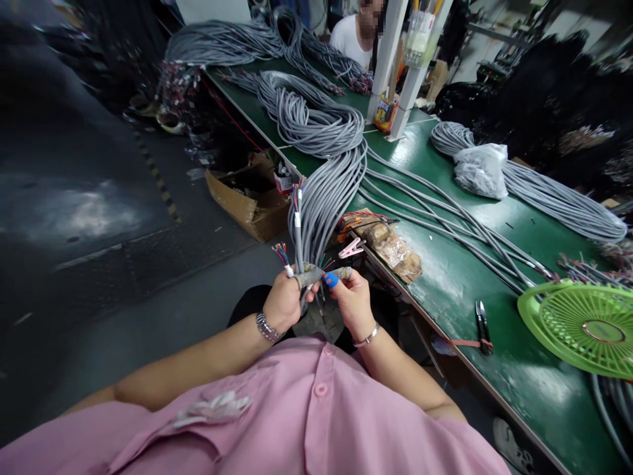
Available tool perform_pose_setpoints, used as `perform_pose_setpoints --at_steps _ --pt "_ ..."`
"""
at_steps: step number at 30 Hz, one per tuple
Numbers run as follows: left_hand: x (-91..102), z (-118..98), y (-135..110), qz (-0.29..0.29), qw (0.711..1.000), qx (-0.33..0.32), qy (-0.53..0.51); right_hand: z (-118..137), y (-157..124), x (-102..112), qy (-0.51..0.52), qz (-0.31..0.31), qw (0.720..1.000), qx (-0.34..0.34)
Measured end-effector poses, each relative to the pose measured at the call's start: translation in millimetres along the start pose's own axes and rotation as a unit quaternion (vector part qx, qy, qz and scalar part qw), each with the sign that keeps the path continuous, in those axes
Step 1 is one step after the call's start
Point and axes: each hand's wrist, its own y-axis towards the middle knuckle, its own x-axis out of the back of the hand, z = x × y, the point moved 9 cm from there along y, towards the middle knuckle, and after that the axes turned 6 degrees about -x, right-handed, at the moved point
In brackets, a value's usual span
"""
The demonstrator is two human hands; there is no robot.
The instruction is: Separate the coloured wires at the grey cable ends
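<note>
Gathered in front of my body, my left hand [285, 298] is closed around grey cables [299, 244], one standing upright with a white sleeve and coloured wire ends. Another stripped end [281, 254] with red and blue wires sticks out above that thumb. My right hand [355, 302] is closed in a pinch beside it, at a cable end with thin green and red wires [326, 262]. Its thumb has a blue wrap [331, 280]; grey and yellowish wraps show on fingers of both hands. The fingers hide the exact pinch point. A thick grey cable bundle [321, 198] hangs over the table edge just beyond.
The green table [459, 264] bears coiled grey cables [316, 119], a taped block [390, 247], a pink clip [351, 248], snips [482, 326] and a green fan [588, 330]. A cardboard box [247, 204] lies on the floor. A person [352, 36] is behind the table.
</note>
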Motion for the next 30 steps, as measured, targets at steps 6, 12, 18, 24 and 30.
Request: perform_pose_setpoints --at_steps 6,12,18,24,30 --pt "0.7 -0.8 -1.7 -0.014 1.0 -0.006 -0.005 12.2 -6.7 -3.9 0.0 -0.021 1.0 -0.004" --pt "1.1 0.6 -0.9 -0.021 1.0 -0.004 -0.015 7.8 -6.1 -3.3 0.001 -0.012 1.0 0.009" --pt "0.9 -3.3 0.6 -0.011 1.0 0.002 -0.026 -6.5 6.8 20.2 0.001 -0.013 1.0 0.023" --pt "-3.0 -4.5 3.5 0.035 0.999 0.023 -0.006 -20.6 36.4 50.1 0.094 -0.035 0.993 -0.064" --pt "-18.2 6.1 10.5 0.133 0.985 0.1 -0.033 -12.4 53.5 21.0 0.137 0.088 0.981 -0.105"
